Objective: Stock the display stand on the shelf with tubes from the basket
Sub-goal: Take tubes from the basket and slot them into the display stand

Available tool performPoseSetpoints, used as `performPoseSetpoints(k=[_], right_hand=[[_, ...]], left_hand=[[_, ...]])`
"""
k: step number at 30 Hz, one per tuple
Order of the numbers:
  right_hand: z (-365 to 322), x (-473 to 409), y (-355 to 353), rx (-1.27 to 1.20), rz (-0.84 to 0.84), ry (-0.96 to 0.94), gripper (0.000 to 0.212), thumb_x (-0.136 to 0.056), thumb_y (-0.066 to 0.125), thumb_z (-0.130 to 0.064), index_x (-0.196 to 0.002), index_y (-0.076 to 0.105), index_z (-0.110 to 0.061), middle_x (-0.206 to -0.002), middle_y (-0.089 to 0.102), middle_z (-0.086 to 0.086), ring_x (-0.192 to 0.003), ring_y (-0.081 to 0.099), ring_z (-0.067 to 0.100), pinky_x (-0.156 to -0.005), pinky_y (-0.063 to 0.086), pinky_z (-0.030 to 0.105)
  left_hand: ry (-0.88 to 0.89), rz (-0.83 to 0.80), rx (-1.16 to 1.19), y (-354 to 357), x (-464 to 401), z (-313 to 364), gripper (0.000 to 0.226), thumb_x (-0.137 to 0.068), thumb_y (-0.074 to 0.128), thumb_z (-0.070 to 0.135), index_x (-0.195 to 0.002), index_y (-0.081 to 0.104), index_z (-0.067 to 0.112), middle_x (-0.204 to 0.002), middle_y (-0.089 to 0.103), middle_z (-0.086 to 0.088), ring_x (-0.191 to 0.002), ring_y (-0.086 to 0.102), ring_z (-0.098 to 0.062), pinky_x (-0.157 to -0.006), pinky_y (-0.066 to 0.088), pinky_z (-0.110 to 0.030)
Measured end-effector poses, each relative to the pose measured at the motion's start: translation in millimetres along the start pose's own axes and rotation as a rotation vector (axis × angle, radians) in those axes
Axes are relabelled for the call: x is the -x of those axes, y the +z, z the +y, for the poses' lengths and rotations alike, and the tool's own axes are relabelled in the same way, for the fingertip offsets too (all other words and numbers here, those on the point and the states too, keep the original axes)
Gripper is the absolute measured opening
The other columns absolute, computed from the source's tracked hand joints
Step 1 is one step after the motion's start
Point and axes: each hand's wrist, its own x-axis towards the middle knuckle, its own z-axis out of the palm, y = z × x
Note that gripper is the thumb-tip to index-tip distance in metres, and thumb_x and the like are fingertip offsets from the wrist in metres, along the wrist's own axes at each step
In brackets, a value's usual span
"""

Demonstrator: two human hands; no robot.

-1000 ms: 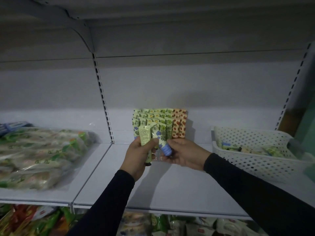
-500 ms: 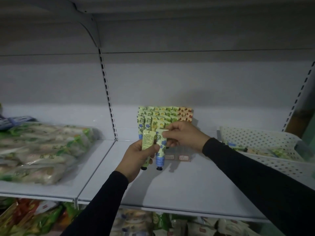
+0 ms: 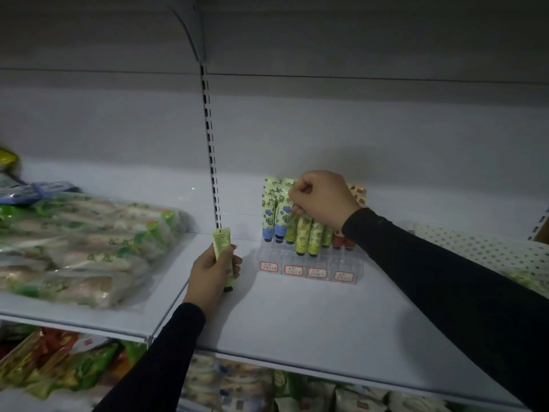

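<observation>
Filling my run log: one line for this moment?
left hand: holds green tube | right hand: pinching blue-capped tube into display stand

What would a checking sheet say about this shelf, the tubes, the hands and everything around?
Surface: white shelf, dimly lit.
Job's things: clear display stand partly filled with upright tubes; four red-edged labels in front; white basket at right edge.
Clutter: bagged goods on the left shelf.
Grippers: left hand grips a green tube; right hand pinches a blue-flowered tube in the stand.
Cables: nothing seen.
Surroundings: slotted upright; packets on the shelf below.
</observation>
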Motion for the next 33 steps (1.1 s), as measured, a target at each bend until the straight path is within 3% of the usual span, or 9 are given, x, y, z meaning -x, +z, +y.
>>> performPoseSetpoints(k=[3,13,33], right_hand=[[-0.7,-6.2,9.7,0.094,0.001,-0.024,0.02,-0.09,0.059,-0.016,-0.076,0.068,-0.004,-0.069,0.071,-0.001,-0.066,0.07,0.014,-0.073,0.059,0.037],[7.2,-5.6,43.1,0.106,-0.021,0.001,0.019,-0.091,0.058,-0.016,-0.08,0.066,-0.003,-0.078,0.07,0.005,-0.073,0.07,0.021,-0.072,0.058,0.042],[7.6,-12.4,55.1,0.221,-0.003,-0.048,0.029,-0.091,0.061,-0.022,-0.076,0.065,0.003,-0.076,0.068,0.016,-0.071,0.062,0.026,-0.064,0.047,0.029]], left_hand=[[0.001,0.013,0.049,-2.4,-2.2,-5.5,0.017,-0.1,0.056,0.021,-0.095,0.068,0.01,-0.073,0.067,-0.005,-0.06,0.057,-0.017,-0.061,0.046,-0.033],[-0.045,0.007,0.079,-1.8,-3.7,-6.5,0.017,-0.099,0.056,0.02,-0.099,0.067,0.007,-0.071,0.067,-0.005,-0.058,0.055,-0.018,-0.058,0.044,-0.032],[-0.064,0.009,0.088,-1.0,-3.3,-5.7,0.017,-0.099,0.057,0.021,-0.097,0.068,0.008,-0.069,0.067,-0.004,-0.056,0.054,-0.016,-0.049,0.041,-0.027]])
